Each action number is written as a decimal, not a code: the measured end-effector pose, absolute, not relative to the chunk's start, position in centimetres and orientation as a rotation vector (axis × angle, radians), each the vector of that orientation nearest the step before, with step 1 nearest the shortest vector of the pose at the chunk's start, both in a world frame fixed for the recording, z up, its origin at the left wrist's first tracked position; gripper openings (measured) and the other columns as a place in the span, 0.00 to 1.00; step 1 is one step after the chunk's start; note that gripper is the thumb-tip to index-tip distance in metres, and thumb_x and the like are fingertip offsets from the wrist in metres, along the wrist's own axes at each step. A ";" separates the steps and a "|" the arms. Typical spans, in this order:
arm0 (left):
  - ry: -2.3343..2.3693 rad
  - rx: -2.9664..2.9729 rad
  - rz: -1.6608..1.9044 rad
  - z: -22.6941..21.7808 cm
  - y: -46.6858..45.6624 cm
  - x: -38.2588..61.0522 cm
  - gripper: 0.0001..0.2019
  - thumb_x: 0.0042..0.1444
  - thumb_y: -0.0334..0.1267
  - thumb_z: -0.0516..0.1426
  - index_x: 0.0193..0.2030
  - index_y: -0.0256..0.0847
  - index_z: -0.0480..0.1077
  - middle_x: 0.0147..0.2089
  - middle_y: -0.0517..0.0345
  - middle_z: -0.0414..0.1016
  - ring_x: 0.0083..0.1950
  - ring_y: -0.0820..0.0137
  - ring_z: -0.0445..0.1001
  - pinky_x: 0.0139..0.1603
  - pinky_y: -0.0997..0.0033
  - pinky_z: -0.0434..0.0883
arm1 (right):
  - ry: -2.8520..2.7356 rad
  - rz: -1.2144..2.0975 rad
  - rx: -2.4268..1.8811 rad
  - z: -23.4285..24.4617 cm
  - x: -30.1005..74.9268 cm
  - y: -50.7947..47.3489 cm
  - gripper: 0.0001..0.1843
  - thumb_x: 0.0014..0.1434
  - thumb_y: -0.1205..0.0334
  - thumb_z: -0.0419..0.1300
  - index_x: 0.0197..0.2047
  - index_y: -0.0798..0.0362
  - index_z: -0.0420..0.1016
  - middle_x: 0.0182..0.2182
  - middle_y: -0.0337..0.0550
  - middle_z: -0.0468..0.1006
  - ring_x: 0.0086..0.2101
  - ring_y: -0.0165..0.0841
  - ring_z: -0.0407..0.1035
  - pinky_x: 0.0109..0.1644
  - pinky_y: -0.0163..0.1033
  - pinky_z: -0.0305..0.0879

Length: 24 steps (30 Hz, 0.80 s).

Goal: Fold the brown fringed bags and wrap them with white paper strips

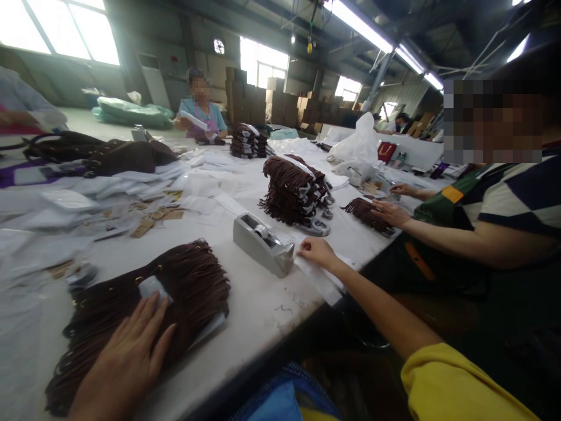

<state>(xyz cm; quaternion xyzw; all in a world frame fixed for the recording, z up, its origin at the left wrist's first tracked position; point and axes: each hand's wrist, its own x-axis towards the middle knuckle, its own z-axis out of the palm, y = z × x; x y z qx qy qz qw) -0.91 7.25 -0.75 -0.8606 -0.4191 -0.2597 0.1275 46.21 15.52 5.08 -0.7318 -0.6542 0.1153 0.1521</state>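
A dark brown fringed bag [188, 280] with small brass eyelets lies flat on the white table. My left hand [131, 345] rests on it, fingers stretched out, the fingertips against a small white packet [154, 287] on the bag. At the cutting end of a grey tape dispenser [263, 245], my right hand [318, 252] is pinched closed. Whatever is between those fingertips, perhaps clear tape, is too small to make out. White paper sheets [322, 283] lie under and beside my right hand.
Beyond the dispenser stands a stack of brown fringed pieces [291, 187]. A co-worker's hands [390, 211] touch another fringed piece at the right. White packets [65, 202] and brown cardboard bits [153, 222] litter the left. Another person [201, 114] works across the table.
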 end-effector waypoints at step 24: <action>-1.920 -2.444 -0.799 4.4 6.9 0.8 0.41 0.60 0.46 0.56 0.74 0.46 0.37 0.60 0.47 0.72 0.55 0.55 0.75 0.54 0.54 0.71 | -1.009 2.039 -0.845 11.7 20.7 13.2 0.50 0.46 0.77 0.64 0.69 0.52 0.47 0.45 0.47 0.80 0.38 0.35 0.78 0.42 0.38 0.75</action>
